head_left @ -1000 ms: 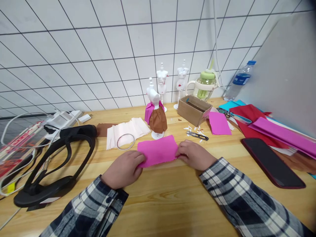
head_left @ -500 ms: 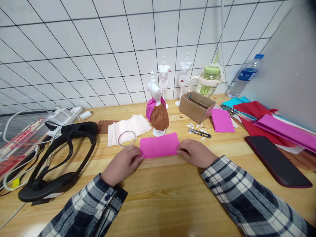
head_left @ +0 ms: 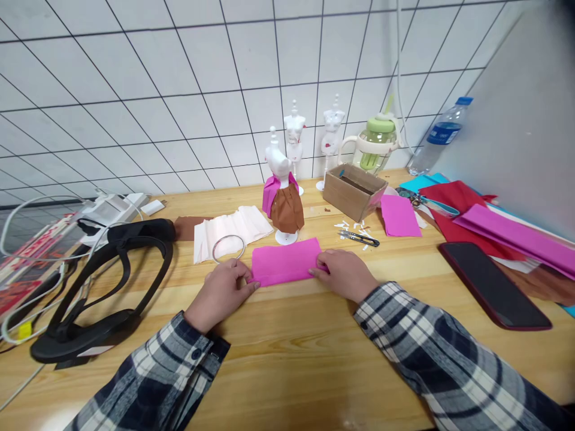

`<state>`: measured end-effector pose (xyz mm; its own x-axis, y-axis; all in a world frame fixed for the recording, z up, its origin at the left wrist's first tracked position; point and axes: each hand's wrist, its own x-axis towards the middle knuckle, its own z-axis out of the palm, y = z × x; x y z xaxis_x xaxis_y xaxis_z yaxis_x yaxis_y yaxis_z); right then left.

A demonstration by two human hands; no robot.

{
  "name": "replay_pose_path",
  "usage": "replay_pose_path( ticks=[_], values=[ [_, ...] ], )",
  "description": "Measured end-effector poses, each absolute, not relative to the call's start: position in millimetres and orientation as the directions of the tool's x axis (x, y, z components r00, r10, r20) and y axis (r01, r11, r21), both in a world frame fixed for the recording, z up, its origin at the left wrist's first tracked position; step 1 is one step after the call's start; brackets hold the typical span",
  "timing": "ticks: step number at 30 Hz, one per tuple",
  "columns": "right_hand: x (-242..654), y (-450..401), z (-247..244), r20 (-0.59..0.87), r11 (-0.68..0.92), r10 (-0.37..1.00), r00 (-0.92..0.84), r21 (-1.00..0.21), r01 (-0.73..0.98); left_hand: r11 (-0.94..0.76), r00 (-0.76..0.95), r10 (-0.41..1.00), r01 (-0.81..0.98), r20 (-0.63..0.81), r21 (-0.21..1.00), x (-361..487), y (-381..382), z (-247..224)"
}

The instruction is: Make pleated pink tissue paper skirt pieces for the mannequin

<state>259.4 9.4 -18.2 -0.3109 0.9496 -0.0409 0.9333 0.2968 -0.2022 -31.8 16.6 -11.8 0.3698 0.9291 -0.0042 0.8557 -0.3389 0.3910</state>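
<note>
A magenta crepe paper sheet (head_left: 285, 257) lies on the table with a narrow strip along its near edge that looks folded over. My left hand (head_left: 221, 292) is closed on its near left corner, thumb and fingers pinching the edge. At the right end, my right hand (head_left: 345, 272) pinches the paper near the other corner. Just behind the sheet stands a small white dress form (head_left: 278, 161), draped in magenta and a gathered brown skirt (head_left: 287, 208). A thin metal ring (head_left: 228, 236) rests on pleated cream paper (head_left: 254, 221) beyond my left hand.
Thread snips (head_left: 359, 238) and white scraps lie beyond my right hand, near a cardboard box (head_left: 353, 194). Two more dress forms, a green-lidded jug (head_left: 377, 140) and a water bottle (head_left: 442, 134) stand behind. A phone (head_left: 492, 284) is at right, a black headset strap (head_left: 153, 287) at left.
My right hand has shifted slightly inward along the near edge, where the folded strip now shows more clearly. The whole view has drifted slightly; my left hand keeps its hold.
</note>
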Motion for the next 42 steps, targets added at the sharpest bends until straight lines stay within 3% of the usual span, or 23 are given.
replay_pose_path(
  ticks=[3,6,8,11,14,17,20,23,27,37,42],
  values=[
    [256.7,10.6,-16.3,-0.063,0.280,0.954,-0.292,-0.152,0.948,-0.348,0.368,0.930,0.874,0.005,0.339,-30.5,14.3,-10.6],
    [256.0,11.6,-16.1,-0.077,0.287,0.951,-0.299,-0.136,0.948,-0.406,0.371,0.910,0.887,0.185,0.218,-22.1,6.1,-8.9],
    [256.4,12.0,-17.1,-0.072,0.293,0.950,-0.304,-0.131,0.947,-0.509,0.460,0.835,0.854,0.303,0.106,-13.1,-1.5,-9.9],
    [257.1,12.4,-18.9,-0.061,0.294,0.951,-0.302,-0.118,0.949,-0.745,0.728,0.653,0.667,0.209,0.010,-0.8,-10.9,-14.6],
    [257.8,12.5,-19.4,-0.060,0.302,0.948,-0.311,-0.120,0.946,-0.819,0.814,0.570,0.573,0.114,0.006,4.5,-15.2,-16.1],
    [258.6,12.2,-18.7,-0.055,0.309,0.947,-0.317,-0.127,0.943,-0.755,0.738,0.655,0.641,0.164,0.137,3.9,-14.8,-9.5],
    [259.4,12.0,-18.2,-0.055,0.306,0.947,-0.316,-0.135,0.942,-0.564,0.513,0.826,0.748,0.235,0.351,0.0,-9.9,-1.6],
    [259.8,12.4,-18.4,-0.055,0.310,0.946,-0.320,-0.137,0.941,-0.394,0.364,0.919,0.832,0.151,0.390,-5.6,-2.0,-0.7],
    [260.0,13.0,-18.8,-0.055,0.307,0.947,-0.317,-0.141,0.941,-0.328,0.325,0.943,0.883,0.067,0.335,-10.5,5.0,-7.0],
    [259.0,13.9,-20.9,-0.054,0.278,0.956,-0.287,-0.136,0.951,-0.317,0.311,0.948,0.941,0.061,0.122,-6.9,5.3,-13.4],
    [260.3,13.5,-22.3,-0.033,0.285,0.956,-0.293,-0.146,0.947,-0.458,0.443,0.863,0.889,0.244,0.004,1.8,-0.8,-13.6]
  ],
)
